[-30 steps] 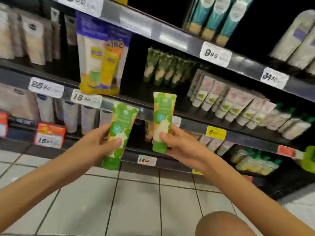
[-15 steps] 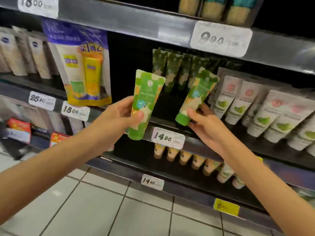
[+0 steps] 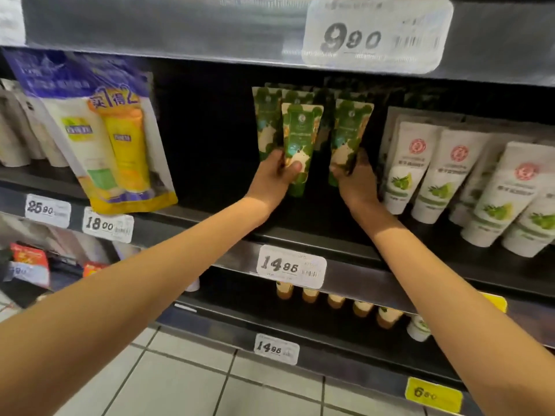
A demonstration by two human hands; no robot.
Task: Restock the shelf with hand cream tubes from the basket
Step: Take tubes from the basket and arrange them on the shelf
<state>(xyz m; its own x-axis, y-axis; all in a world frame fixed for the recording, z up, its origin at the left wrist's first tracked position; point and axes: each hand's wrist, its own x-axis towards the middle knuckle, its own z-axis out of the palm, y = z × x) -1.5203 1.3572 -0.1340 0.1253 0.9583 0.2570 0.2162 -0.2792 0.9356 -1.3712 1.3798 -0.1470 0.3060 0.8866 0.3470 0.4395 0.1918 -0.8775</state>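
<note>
Both arms reach deep into the dark middle shelf [image 3: 300, 235]. My left hand [image 3: 271, 180] grips a green and cream hand cream tube [image 3: 298, 136], cap end down, just in front of a row of matching green tubes [image 3: 265, 115] standing at the back. My right hand [image 3: 357, 181] holds a second green tube [image 3: 348, 130] upright, to the right of the first, beside the same row. The basket is out of sight.
White tubes with green leaves [image 3: 432, 172] lean in rows right of my right hand. A yellow twin-pack in a purple bag [image 3: 111, 145] hangs at the left. Price tags 14.95 [image 3: 291, 267] and 9.90 [image 3: 372, 37] sit on the shelf edges. More tubes [image 3: 336, 301] stand below.
Both hands have moved up and forward from in front of the shelf into it, carrying the two tubes to the row at the back. The camera has come closer.
</note>
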